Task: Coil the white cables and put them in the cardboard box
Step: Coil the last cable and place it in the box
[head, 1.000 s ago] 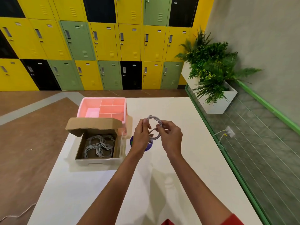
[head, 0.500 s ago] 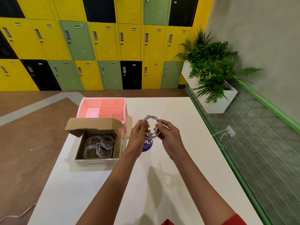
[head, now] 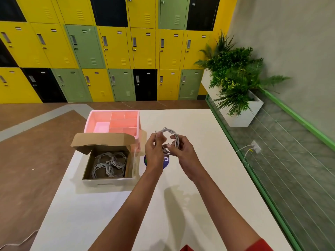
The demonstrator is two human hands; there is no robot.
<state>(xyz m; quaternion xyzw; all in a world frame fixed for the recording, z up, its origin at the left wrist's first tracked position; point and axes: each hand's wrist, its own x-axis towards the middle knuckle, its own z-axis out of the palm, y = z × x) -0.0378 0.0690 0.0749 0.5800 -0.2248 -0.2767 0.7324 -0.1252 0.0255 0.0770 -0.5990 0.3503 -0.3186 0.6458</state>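
White tabletop (head: pixel 190 205) at frame centre: a coiled white cable (head: pixel 171 140) is being gripped above it by the left hand (head: pixel 154 151) and right hand (head: pixel 183 153), right of the open cardboard box (head: pixel 107 160) containing coiled cables (head: pixel 108 164).

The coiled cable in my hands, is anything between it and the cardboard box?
Nothing visible blocks it. The coiled cable, held by the left hand and right hand, is right of the cardboard box, whose lid is folded back. Coiled cables already lie inside, with room above.
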